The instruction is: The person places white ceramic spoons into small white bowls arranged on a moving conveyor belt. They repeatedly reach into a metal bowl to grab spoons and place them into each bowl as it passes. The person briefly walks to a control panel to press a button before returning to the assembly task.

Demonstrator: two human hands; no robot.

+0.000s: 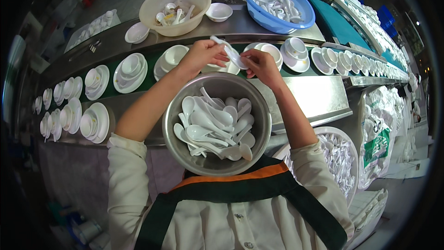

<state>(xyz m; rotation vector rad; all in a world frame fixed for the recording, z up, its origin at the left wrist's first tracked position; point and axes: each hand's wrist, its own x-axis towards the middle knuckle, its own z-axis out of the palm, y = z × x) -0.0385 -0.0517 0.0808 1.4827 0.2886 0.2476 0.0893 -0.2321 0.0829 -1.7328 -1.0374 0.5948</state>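
A white soup spoon (235,57) is held up over the far rim of a steel bowl. My right hand (262,66) pinches it at the bowl end. The fingers of my left hand (206,57) are bent around its handle side. Below my hands, the steel bowl (169,132) is heaped with white soup spoons (209,119), lying in mixed directions. Beyond my hands runs a dark green belt (155,78) carrying stacked white bowls and plates; one bowl (175,54) stands next to my left wrist.
Behind the belt, a cream basin (200,24) and a blue basin (307,17) hold more spoons. Two small white bowls flank the cream basin. Stacked dishes (98,122) line the left ledge. At right are a steel ledge (319,95), a white tub (354,153) of wrapped pieces and a plastic bag (370,125).
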